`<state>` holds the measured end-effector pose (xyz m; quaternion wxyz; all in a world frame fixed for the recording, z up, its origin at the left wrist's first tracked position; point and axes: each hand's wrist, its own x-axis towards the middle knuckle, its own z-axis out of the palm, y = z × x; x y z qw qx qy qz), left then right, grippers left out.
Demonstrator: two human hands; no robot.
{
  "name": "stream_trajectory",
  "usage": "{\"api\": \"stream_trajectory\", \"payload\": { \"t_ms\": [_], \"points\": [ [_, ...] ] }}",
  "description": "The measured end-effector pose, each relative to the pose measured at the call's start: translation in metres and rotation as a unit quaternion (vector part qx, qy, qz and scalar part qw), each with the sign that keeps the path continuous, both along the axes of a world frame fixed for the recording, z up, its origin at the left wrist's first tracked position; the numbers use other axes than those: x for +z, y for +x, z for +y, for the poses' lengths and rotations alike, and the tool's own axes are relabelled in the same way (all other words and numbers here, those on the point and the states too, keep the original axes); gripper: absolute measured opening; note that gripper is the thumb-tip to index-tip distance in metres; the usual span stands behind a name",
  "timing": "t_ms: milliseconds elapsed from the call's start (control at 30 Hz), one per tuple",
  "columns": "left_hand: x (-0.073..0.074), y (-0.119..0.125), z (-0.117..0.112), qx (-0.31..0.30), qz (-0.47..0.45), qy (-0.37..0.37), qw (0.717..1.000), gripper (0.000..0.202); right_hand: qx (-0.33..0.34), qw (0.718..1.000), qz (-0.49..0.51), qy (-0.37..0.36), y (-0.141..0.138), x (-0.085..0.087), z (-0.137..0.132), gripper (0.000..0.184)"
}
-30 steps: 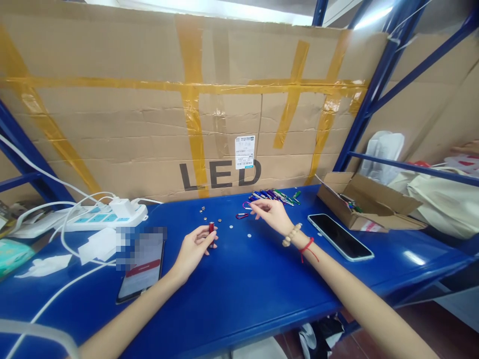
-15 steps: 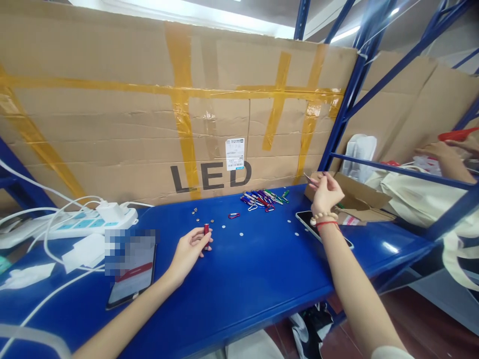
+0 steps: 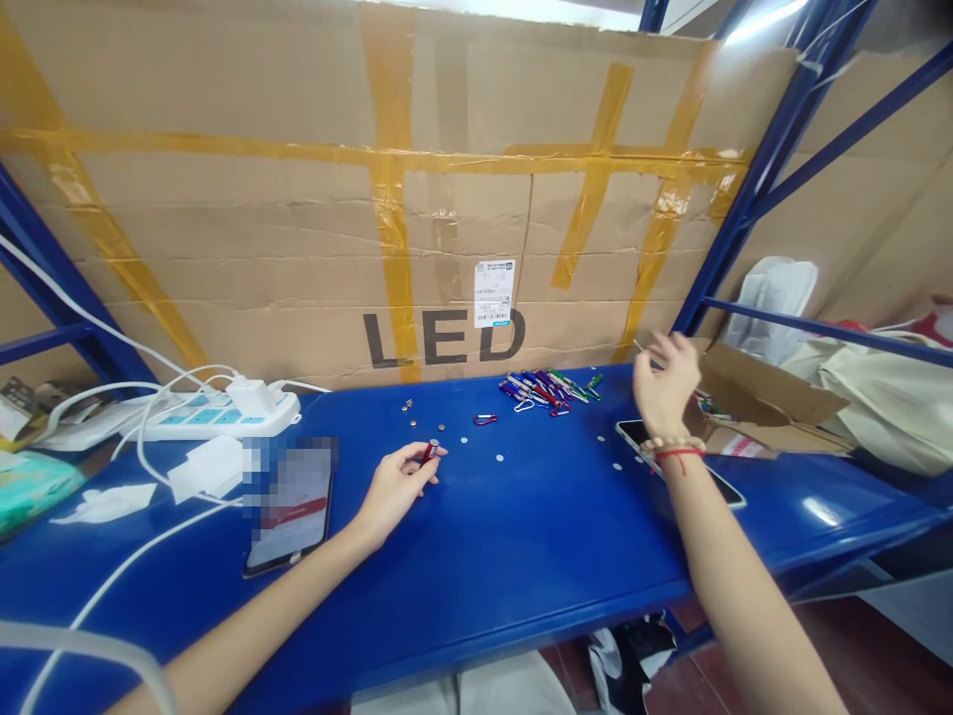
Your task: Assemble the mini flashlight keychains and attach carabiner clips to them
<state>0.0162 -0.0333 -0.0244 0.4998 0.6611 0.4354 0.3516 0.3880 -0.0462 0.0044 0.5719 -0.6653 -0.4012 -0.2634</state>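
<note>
My left hand (image 3: pixel 402 487) pinches a small red metal tube (image 3: pixel 430 454) with a silvery end, tilted just above the blue table. My right hand (image 3: pixel 668 382) is raised beside the open cardboard box, fingers bent and blurred; a thin thing at its fingertips is too small to name. Between the hands, near the back, lies a pile of small coloured metal tubes (image 3: pixel 547 387) with clips. A red carabiner clip (image 3: pixel 484 420) lies apart, left of the pile. Several small round discs (image 3: pixel 499 458) and tiny metal pieces (image 3: pixel 407 405) are scattered behind and beside my left hand.
A phone (image 3: pixel 302 516) lies left of my left forearm, near a white power strip (image 3: pixel 215 412) with cables and tissues. Another phone (image 3: pixel 722 487) lies under my right wrist. The open cardboard box (image 3: pixel 774 397) stands at right. A large cardboard sheet (image 3: pixel 298 228) walls the back.
The view has shifted, so the table appears further right and the cardboard lower cut off. The red tube has tipped in my left hand. My right hand's fingers have spread somewhat.
</note>
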Motion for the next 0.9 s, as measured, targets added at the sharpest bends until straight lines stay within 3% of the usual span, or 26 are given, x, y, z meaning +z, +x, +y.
{"api": "stream_trajectory", "payload": {
  "t_ms": [67,133,233,300,367,600,800,900],
  "points": [
    [0.002,0.001,-0.002,0.007,0.000,0.001,1.000,0.032,0.059,0.995,-0.046,-0.062,-0.032,-0.005,0.006,0.031],
    [0.004,0.003,-0.003,0.014,-0.002,0.003,1.000,0.029,0.159,0.971,-0.117,-0.137,-0.071,-0.012,0.011,0.028],
    [0.004,0.004,-0.003,0.014,-0.007,0.007,1.000,0.026,0.308,0.885,-0.245,-0.246,-0.127,-0.023,0.016,0.028],
    [0.001,0.003,0.000,0.010,-0.015,0.006,1.000,0.024,0.355,0.831,-0.306,-0.299,-0.154,-0.029,0.017,0.030],
    [-0.002,0.003,0.002,0.007,-0.032,0.007,0.999,0.022,0.371,0.804,-0.331,-0.328,-0.171,-0.033,0.020,0.032],
    [-0.002,-0.002,0.005,0.013,-0.061,0.025,0.998,0.018,0.363,0.790,-0.351,-0.347,-0.183,-0.035,0.038,0.032],
    [-0.003,-0.002,0.004,0.018,-0.083,0.031,0.996,0.025,0.361,0.804,-0.344,-0.324,-0.189,-0.036,0.034,0.033],
    [-0.006,-0.001,0.004,0.032,-0.072,0.048,0.996,0.023,0.385,0.789,-0.343,-0.335,-0.192,-0.035,0.032,0.032]
  ]
}}
